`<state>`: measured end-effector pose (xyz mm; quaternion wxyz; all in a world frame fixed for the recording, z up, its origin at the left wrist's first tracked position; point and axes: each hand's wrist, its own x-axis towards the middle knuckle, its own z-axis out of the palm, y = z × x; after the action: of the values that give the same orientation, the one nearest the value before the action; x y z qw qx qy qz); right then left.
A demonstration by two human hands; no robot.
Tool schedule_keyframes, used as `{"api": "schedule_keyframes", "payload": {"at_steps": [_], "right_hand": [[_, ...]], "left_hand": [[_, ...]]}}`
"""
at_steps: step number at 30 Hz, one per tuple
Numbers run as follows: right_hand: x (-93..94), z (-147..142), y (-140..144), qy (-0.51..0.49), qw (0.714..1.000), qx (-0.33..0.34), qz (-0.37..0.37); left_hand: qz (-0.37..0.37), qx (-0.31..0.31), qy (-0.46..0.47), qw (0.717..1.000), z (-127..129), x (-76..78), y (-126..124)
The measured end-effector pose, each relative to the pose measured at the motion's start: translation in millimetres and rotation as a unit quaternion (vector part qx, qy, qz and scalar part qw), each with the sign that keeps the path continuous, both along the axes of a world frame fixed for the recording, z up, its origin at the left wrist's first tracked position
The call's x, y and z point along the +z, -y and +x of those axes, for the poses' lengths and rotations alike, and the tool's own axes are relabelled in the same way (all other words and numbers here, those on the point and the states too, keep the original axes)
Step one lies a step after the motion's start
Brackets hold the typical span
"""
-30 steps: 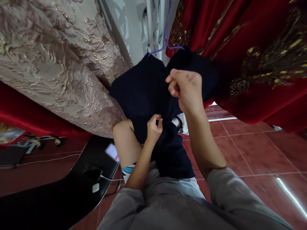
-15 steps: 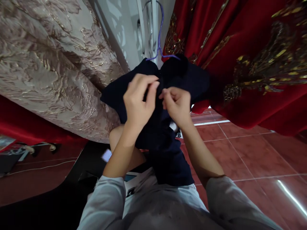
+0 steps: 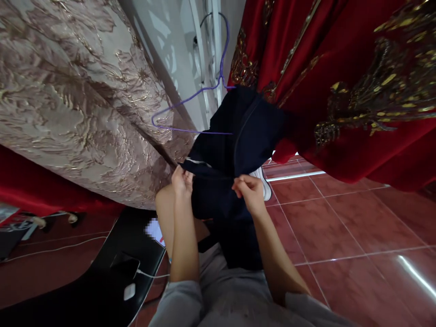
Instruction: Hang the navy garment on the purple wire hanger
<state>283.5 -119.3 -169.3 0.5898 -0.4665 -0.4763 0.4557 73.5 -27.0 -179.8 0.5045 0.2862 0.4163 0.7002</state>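
Observation:
A dark navy garment [image 3: 238, 136] hangs in front of me, half off a purple wire hanger [image 3: 190, 97] whose left shoulder now sticks out bare. My left hand [image 3: 182, 180] pinches the garment's left edge, where a thin pale trim shows. My right hand [image 3: 248, 190] grips a fold of the same garment at its middle. Both hands are low, just above my lap and my bare knee [image 3: 165, 200].
A beige and gold brocade cloth [image 3: 75, 95] hangs at left, a red velvet garment with gold embroidery [image 3: 357, 81] at right. A black seat [image 3: 102, 277] holds a phone [image 3: 126, 263] on a white charger cable. The floor [image 3: 340, 227] is red tile. A white shoe [image 3: 262, 179] shows behind the garment.
Both hands dropped from the garment's collar to its lower part, pulling it down. The garment's left shoulder slid off the hanger, whose left arm is now bare.

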Motion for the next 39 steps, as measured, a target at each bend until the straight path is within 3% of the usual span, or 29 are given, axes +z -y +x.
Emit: {"api": "schedule_keyframes", "payload": {"at_steps": [3,6,9,12,14,16,18,21,23,25,27,29,31,33,36,39], "right_hand": [[-16.4,18.7,9.9,0.002,0.996,-0.086,-0.014],[-5.3,23.5,8.5,0.091,0.989,-0.096,0.062],[17.1,12.9,0.9,0.161,0.977,-0.003,0.143],[34.0,1.7,-7.2,0.127,0.984,0.072,0.104],[43.3,0.9,-11.4,0.087,0.988,0.123,0.024],[55.4,6.6,-14.6,0.052,0.976,0.204,-0.047],[72.3,17.5,-17.1,0.027,0.952,0.296,-0.077],[104.1,39.2,-21.4,0.059,0.927,0.367,-0.047],[124.0,53.6,-26.5,0.107,0.937,0.333,-0.001],[137.9,63.8,-35.8,0.149,0.958,0.238,0.058],[141.8,66.7,-51.1,0.182,0.967,0.126,0.125],[133.8,60.4,-72.4,0.201,0.96,0.05,0.191],[115.0,46.5,-96.9,0.196,0.953,0.042,0.228],[90.4,29.7,-119.8,0.169,0.957,0.071,0.226],[56.5,13.1,-142.1,0.139,0.968,0.068,0.199],[39.2,20.2,-147.3,0.168,0.969,0.029,0.18]], "left_hand": [[0.015,-0.023,-0.01,1.0,18.5,2.6,19.2],[0.124,-0.105,-0.128,0.978,35.5,36.5,36.7],[0.259,-0.174,-0.307,0.899,52.1,75.2,55.4],[0.323,-0.176,-0.419,0.83,60.1,92.9,62.9],[0.318,-0.218,-0.427,0.818,57.2,89.6,58.5],[0.286,-0.315,-0.428,0.797,48.8,78.4,50.3],[0.244,-0.4,-0.466,0.751,37.1,65.6,42.7],[0.201,-0.445,-0.579,0.653,13.4,56.3,33.5],[0.173,-0.419,-0.675,0.582,-9.0,59.5,25.3],[0.133,-0.361,-0.764,0.517,-35.6,67.7,14.6],[0.099,-0.302,-0.81,0.493,-60.9,77.4,5.3],[0.093,-0.275,-0.804,0.519,-76.9,86.0,2.7],[0.119,-0.301,-0.732,0.599,-79.0,91.2,9.4],[0.138,-0.369,-0.615,0.683,-68.8,90.4,23.2],[0.077,-0.466,-0.462,0.751,-46.4,75.7,45.9],[-0.007,-0.408,-0.425,0.808,-34.8,55.8,56.2]]}}
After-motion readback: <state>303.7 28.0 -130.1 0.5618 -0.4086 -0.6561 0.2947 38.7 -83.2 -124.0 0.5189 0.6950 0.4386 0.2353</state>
